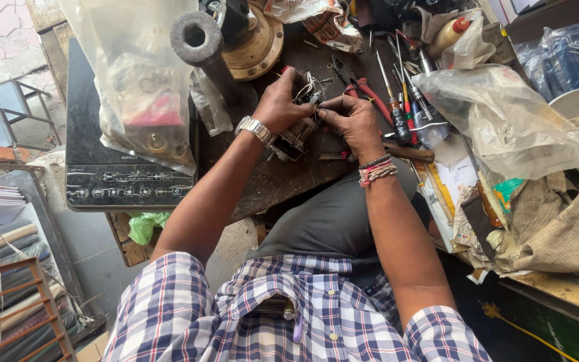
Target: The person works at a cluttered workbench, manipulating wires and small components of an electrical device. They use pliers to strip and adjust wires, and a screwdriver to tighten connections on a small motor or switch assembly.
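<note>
Place: you are sitting in a small repair workshop.
Bench: a worn, stained wooden workbench (pixel 283 181) lies before you.
Tools: screwdrivers (pixel 397 100) and red-handled pliers (pixel 363 90) are scattered on it.
Clutter: an induction cooktop (pixel 102 167) and plastic bags (pixel 510 121) crowd it.

The one head camera looks steeply down from close above the workbench (pixel 289 181), bench top toward 12 o'clock.

A black flat induction cooker (pixel 112 161) lies at the left end of the dark wooden worktop (pixel 283 181), its front strip a control panel with small white symbols. Over its far end leans a clear plastic bag (pixel 139 74) showing a red label. Right of the cooker, across the worktop, lies a crumpled clear plastic bag (pixel 510 121).
</note>
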